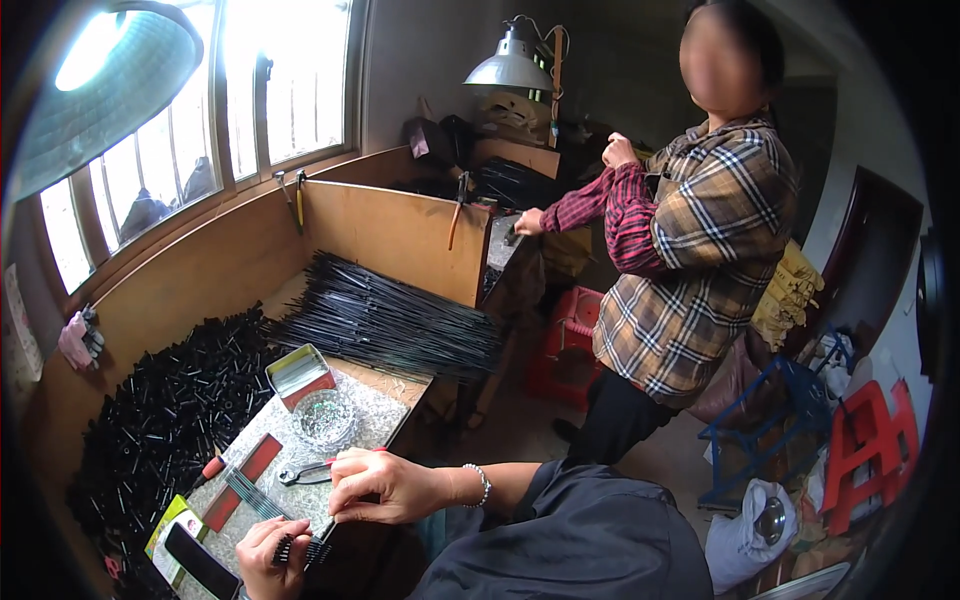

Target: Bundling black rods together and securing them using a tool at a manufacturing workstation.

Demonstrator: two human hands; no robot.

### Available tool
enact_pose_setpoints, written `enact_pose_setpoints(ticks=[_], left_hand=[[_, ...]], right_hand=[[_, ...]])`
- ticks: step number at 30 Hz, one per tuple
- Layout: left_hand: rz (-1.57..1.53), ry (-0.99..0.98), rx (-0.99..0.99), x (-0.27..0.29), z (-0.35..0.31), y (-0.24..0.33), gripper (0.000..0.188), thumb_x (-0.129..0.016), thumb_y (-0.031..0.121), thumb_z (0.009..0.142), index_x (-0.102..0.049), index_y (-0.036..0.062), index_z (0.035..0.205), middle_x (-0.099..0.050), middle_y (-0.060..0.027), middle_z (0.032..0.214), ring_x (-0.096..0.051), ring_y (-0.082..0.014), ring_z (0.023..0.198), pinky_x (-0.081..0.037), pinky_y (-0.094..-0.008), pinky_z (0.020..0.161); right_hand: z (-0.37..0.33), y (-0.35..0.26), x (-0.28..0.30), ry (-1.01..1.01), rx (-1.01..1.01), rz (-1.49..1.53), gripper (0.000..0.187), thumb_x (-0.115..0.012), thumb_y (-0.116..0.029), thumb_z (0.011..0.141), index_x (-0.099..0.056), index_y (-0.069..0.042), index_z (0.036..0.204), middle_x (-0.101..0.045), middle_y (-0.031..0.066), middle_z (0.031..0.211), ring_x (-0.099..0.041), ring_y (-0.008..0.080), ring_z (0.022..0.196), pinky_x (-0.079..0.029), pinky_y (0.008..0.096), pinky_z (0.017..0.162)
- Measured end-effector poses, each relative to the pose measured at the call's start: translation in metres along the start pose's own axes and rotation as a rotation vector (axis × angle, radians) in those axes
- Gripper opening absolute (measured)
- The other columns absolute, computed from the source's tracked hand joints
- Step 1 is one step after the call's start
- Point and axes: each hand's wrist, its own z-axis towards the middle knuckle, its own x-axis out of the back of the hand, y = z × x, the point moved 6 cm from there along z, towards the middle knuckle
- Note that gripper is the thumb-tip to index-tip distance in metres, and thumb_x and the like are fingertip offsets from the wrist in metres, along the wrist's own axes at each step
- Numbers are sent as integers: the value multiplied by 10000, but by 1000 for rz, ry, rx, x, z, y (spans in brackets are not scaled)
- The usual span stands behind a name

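My left hand (270,557) is closed at the near edge of a speckled stone-like board. Its fingers are wrapped round a row of small black pieces (284,548), more of which show beside the fingertips. Thin dark green rods (252,492) lie on the board and run toward that hand. My right hand (385,487), with a beaded bracelet, is just to the right, fingers pinched together; what they hold is hidden. Red-handled pliers (292,475) lie partly under it. A reddish-brown flat block (243,482) and a red-handled tool (213,467) rest near the rods.
Heaped black tubular parts (170,410) fill the bench's left; long black rods (390,315) lie behind. A glass bowl (324,417), open tin (300,374) and phone (198,560) surround the board (370,400). A person (690,240) stands at right. A lamp (110,90) hangs upper left.
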Motion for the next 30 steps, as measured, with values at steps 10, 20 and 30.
enact_pose_setpoints(ticks=[10, 20, 30], left_hand=[[-130, -208, 348, 7, 19, 2, 351, -589, 171, 884, -487, 29, 1188, -590, -130, 1071, -612, -274, 902, -491, -360, 830], [-192, 231, -41, 53, 54, 44, 139, -666, 172, 811, -672, 66, 900, -663, -110, 800, -641, -292, 728, -513, -394, 755], [-226, 231, -25, 47, 46, 32, 191, -714, 184, 775, -681, 61, 918, -658, -85, 790, -646, -248, 741, -513, -333, 651]], right_hand=[[1, -7, 3, 11, 27, -12, 82, -677, -85, 806, -604, -48, 803, -516, 52, 729, -516, 222, 735, -406, 341, 696], [7, -8, 8, 80, 24, -154, 140, -756, -62, 704, -662, -56, 808, -586, 77, 775, -564, 245, 716, -448, 339, 643], [18, -8, -5, -2, 46, -291, 230, -757, 1, 653, -669, -79, 850, -532, 21, 681, -487, 184, 635, -371, 297, 597]])
